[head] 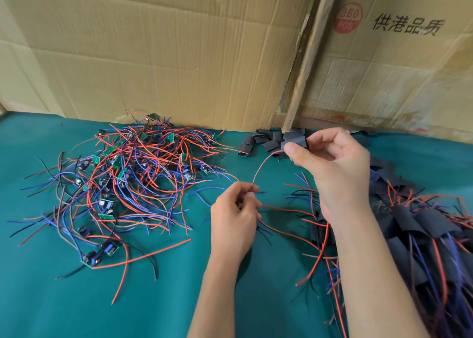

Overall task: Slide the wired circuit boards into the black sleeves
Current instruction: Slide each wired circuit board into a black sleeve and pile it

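Above the green cloth (76, 299), right hand (335, 168) pinches a black sleeve (294, 136).

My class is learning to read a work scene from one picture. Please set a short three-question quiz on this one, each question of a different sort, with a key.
1. True or false: the right hand pinches a black sleeve.
2. Multiple choice: the pile of bare wired boards lies A) on the person's left, B) on the person's right, C) against the near edge of the green cloth.
3. Fill in: the left hand holds wires, and a ____ wire arcs up from it toward the sleeve.

Key
1. True.
2. A; the sleeved pieces lie on the right.
3. Red.
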